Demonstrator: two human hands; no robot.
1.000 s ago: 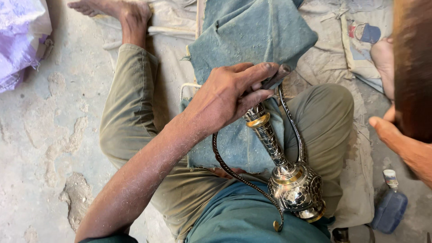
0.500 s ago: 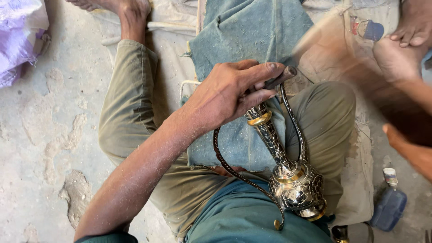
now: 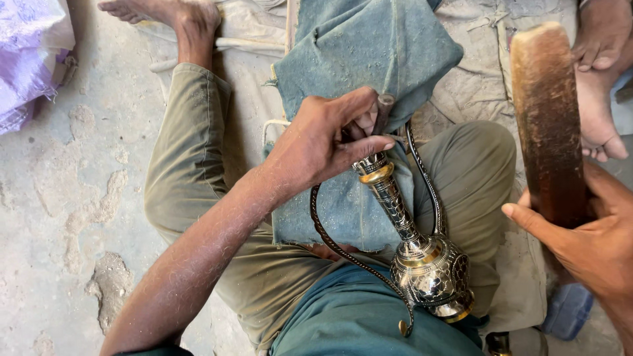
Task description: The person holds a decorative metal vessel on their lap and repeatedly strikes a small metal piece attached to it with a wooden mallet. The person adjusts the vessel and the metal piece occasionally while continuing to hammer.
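Note:
My left hand grips the top of an engraved, silver-and-gold metal vessel, which lies tilted across my lap with its long neck pointing up and away. A short dark tool sticks out between the fingers at the vessel's mouth. Thin dark curved handles loop on both sides of the neck. My right hand is at the right edge, closed around a long brown wooden mallet held upright, apart from the vessel. A blue-grey cloth lies under the neck.
My bare foot rests at the top on a dirty sheet. Another person's foot shows at the top right. A purple plastic bag lies top left on the rough concrete floor. A blue bottle stands bottom right.
My right hand has swung the wooden mallet up into clear view on the right. My left hand and the vessel have stayed in place.

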